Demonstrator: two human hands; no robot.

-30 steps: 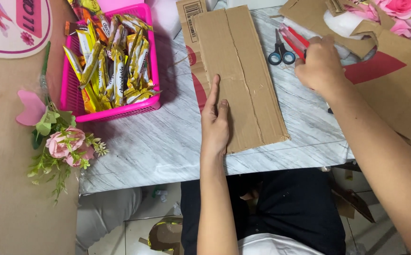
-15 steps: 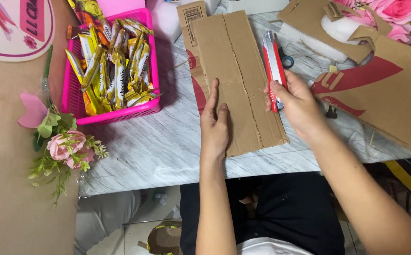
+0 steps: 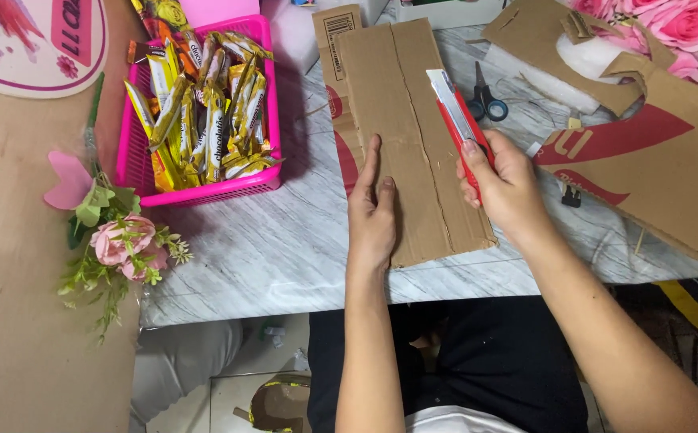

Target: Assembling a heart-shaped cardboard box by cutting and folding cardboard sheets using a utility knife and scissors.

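Observation:
A long brown cardboard strip (image 3: 413,120) lies flat on the marble-patterned table (image 3: 285,240), with a crease running down its length. My left hand (image 3: 371,210) rests flat on the strip's near left part, fingers pointing away from me. My right hand (image 3: 503,180) grips a red and white utility knife (image 3: 455,112) over the strip's right edge, the knife's tip pointing to the far side.
A pink basket (image 3: 205,186) of yellow wrapped sweets stands at the left. Artificial pink flowers (image 3: 121,244) lie on a brown board by the table's left edge. Blue-handled scissors (image 3: 485,100) and larger cardboard pieces (image 3: 669,160) lie at the right, pink roses (image 3: 661,24) behind.
My right hand left the scissors' area at the far right, took up the utility knife and brought it over the strip's right edge. My left hand stayed flat on the cardboard.

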